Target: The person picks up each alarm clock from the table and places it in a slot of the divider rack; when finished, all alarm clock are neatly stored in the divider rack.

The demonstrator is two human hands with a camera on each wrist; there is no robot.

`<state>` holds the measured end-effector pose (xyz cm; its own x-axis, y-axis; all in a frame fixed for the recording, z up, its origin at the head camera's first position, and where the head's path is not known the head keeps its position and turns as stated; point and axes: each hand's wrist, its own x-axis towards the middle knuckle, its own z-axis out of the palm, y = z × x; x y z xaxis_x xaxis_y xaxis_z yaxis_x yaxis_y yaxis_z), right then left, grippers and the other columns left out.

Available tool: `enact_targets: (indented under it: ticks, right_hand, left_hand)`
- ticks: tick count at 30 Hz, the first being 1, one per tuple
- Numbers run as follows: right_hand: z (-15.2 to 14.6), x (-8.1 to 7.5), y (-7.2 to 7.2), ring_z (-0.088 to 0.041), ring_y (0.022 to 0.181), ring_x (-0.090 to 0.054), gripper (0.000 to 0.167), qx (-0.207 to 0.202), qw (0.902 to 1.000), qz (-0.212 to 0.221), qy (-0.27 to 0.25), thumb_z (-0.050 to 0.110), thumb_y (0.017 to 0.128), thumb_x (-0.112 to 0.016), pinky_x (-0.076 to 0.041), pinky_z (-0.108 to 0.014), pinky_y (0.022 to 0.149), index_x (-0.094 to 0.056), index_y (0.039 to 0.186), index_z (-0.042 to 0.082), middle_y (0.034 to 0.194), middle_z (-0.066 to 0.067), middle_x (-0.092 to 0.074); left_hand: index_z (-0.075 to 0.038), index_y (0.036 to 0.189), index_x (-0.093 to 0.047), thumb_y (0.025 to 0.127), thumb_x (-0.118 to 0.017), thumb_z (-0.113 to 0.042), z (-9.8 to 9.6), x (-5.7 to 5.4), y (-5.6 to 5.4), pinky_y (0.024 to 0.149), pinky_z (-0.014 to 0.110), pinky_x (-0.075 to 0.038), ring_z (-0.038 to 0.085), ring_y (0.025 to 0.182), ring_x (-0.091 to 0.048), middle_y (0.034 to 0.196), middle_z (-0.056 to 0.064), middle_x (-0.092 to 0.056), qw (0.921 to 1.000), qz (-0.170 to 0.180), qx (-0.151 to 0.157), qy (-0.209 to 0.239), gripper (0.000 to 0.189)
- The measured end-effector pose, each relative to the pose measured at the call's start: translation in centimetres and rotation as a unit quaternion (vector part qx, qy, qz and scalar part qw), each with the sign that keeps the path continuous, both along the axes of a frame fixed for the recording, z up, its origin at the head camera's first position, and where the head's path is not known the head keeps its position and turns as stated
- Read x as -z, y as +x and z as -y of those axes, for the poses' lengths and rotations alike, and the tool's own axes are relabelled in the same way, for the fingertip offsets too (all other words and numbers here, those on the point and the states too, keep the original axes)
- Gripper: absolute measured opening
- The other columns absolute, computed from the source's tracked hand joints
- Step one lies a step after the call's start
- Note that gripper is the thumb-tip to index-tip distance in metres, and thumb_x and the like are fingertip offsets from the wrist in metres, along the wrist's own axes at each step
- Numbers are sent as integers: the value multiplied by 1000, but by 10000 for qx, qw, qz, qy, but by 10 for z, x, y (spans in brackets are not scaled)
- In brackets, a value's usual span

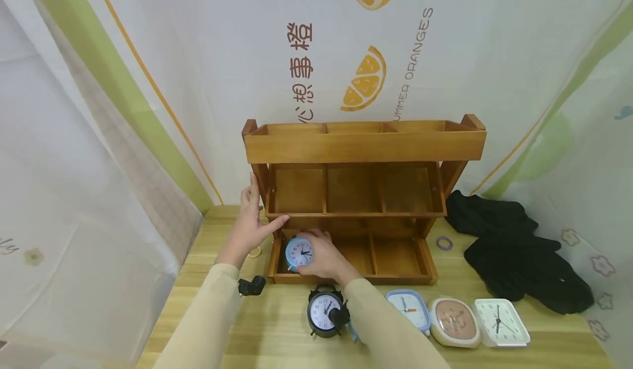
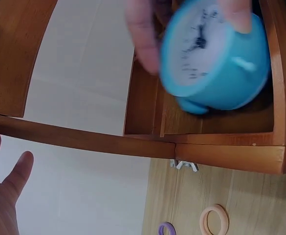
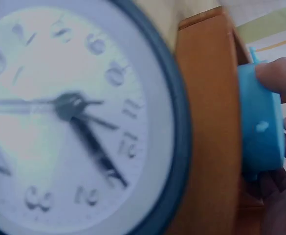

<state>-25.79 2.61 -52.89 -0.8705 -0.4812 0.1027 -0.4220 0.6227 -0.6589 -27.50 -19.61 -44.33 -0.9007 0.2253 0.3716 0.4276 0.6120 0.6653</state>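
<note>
My right hand grips a round light-blue alarm clock at the left compartment of the bottom tier of a wooden three-tier organizer. In the left wrist view the blue clock sits tilted within the compartment walls, fingers on both its sides. The right wrist view shows the blue clock between thumb and fingers, just behind the wooden front board. My left hand is at the organizer's left side, fingers straight and spread, the thumb reaching toward the middle tier's front edge. A black alarm clock stands before the organizer.
Right of my right forearm stand a blue-and-white clock, a cream clock with a brown face and a white square clock. Black cloth lies at the right. A purple ring and a peach ring lie beside the organizer.
</note>
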Motion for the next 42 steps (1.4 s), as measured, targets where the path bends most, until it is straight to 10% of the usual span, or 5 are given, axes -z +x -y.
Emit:
enact_targets:
  ticks: [12, 21, 29, 42]
  right_hand:
    - [1, -8, 18, -37, 146, -38, 62, -36, 9844, 334, 1730, 43, 97, -74, -31, -60, 113, -56, 152, 21, 164, -7, -40]
    - [-21, -18, 53, -36, 139, -42, 78, -335, 9946, -82, 975, 50, 90, -79, -31, -62, 105, -49, 156, 21, 157, -10, -44]
    - [-36, -19, 98, -29, 130, -49, 91, -527, 9883, -316, 1396, 61, 83, -79, -35, -55, 97, -44, 159, 27, 153, -3, -48]
    - [-40, 8, 117, -27, 127, -49, 100, -157, 9855, -200, 1680, 61, 72, -87, -35, -57, 100, -46, 157, 28, 151, -3, -49]
  left_hand:
    - [-36, 164, 22, 91, -83, -26, -3, 4, 0, 106, 60, -43, 44, 134, -41, 159, 29, -16, 9998, -120, 101, 141, 128]
    - [-38, 163, 22, 92, -81, -31, -3, 6, 1, 103, 67, -43, 49, 132, -44, 161, 29, -15, 10000, -70, 41, 48, 126]
    - [-37, 163, 22, 92, -82, -28, -2, 5, -2, 102, 60, -46, 46, 128, -47, 160, 30, -16, 9997, -232, 99, 78, 127]
    - [-38, 163, 23, 92, -82, -29, -1, 5, -2, 104, 60, -47, 48, 131, -47, 161, 29, -14, 10000, -59, 52, 33, 128]
